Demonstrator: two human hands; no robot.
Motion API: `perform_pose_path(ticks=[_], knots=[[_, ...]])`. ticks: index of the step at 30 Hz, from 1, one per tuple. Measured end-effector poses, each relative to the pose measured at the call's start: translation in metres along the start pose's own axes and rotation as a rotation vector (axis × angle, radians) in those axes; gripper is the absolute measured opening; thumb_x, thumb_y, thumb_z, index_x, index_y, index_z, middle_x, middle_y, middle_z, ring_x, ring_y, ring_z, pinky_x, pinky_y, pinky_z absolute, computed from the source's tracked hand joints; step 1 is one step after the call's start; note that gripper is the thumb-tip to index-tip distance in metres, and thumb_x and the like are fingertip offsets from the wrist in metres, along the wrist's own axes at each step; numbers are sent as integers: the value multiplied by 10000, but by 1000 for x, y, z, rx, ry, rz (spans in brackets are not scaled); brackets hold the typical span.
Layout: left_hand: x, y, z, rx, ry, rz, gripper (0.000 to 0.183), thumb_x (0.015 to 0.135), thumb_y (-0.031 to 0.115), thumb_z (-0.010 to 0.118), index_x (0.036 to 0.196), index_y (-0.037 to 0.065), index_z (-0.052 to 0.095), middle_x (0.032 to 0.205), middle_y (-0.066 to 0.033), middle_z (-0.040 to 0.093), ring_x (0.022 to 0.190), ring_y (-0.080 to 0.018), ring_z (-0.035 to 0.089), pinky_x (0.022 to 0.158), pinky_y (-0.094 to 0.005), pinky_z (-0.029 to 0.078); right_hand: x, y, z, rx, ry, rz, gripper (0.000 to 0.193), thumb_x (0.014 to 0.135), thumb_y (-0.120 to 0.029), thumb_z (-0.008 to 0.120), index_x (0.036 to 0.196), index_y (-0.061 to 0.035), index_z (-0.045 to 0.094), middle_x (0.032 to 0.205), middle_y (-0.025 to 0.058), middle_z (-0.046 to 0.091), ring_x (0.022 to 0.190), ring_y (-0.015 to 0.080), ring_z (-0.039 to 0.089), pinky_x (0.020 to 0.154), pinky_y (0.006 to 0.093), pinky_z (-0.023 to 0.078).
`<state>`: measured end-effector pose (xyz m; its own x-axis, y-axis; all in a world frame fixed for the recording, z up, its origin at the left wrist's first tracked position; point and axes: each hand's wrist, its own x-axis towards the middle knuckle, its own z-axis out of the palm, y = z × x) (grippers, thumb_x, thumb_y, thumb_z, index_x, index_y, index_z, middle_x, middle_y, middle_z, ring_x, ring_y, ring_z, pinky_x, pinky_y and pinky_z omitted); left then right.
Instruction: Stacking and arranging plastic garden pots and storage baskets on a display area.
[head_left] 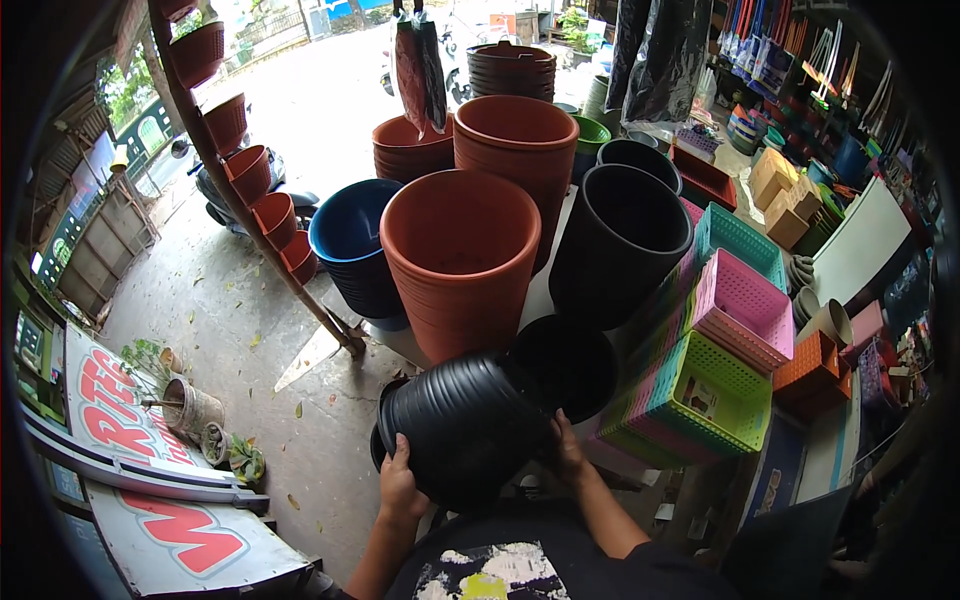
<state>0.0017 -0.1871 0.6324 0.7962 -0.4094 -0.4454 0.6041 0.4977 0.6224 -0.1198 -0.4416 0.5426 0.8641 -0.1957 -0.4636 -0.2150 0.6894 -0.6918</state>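
Held tipped on its side before my body is a black plastic plant pot (465,425), with ridges round its left part; it may be several nested together. My left hand (402,490) grips its near left side, the thumb lying up along the wall. At the other end my right hand (568,458) is closed round the pot's right edge, with some fingers hidden behind it. Just beyond the held pot stands another black pot (580,365), partly covered by it. A tall stack of terracotta-coloured pots (462,300) rises directly behind.
Blue pots (350,265) stand left of the terracotta stack, large black pots (615,260) to its right. Stacked plastic baskets (655,420) line the right side. A slanting pole (240,190) carries hanging pots. Banners (180,535) and potted plants (190,405) are at left.
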Motion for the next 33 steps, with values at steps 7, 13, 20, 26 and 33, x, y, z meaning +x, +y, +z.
perform_pose_path(ticks=[7, 13, 20, 26, 33], knots=[[8, 4, -17, -121, -169, -195, 601, 1042, 445, 360, 1436, -8, 389, 1427, -210, 484, 1299, -376, 489, 1100, -529, 384, 25, 51, -42, -130, 218, 96, 863, 918, -728, 356, 1504, -95, 345, 1491, 114, 436, 1373, 282, 392, 1102, 465, 311], [16, 1, -43, -171, -217, -354, 658, 1023, 509, 370, 1446, 5, 382, 1433, -214, 477, 1300, -384, 486, 1096, -542, 384, 30, 72, -41, 272, 134, 396, 670, 973, -617, 399, 1335, -72, 542, 1275, 109, 615, 1159, 317, 590, 985, 437, 474], [46, -36, -97, -52, -54, -320, 673, 993, 558, 423, 1376, 9, 482, 1376, -188, 542, 1238, -360, 550, 1023, -509, 474, 5, 22, 5, -22, 435, 58, 527, 1023, -435, 460, 1269, 22, 554, 1241, 150, 619, 1116, 275, 600, 1010, 406, 448], [63, -70, -132, -14, -20, -430, 625, 982, 569, 445, 1277, 40, 597, 1305, -156, 609, 1209, -330, 570, 1033, -466, 464, 8, 36, 8, -223, 496, -300, 510, 1024, -373, 504, 1288, 63, 503, 1206, 152, 617, 1124, 212, 575, 1015, 342, 425], [97, -96, -162, -178, -69, -362, 541, 988, 459, 486, 1273, 9, 584, 1293, -154, 613, 1165, -301, 597, 1033, -461, 473, -22, 12, 50, -751, 572, -637, 629, 948, -410, 598, 1345, 65, 485, 1363, 265, 501, 1271, 333, 492, 1085, 408, 358]])
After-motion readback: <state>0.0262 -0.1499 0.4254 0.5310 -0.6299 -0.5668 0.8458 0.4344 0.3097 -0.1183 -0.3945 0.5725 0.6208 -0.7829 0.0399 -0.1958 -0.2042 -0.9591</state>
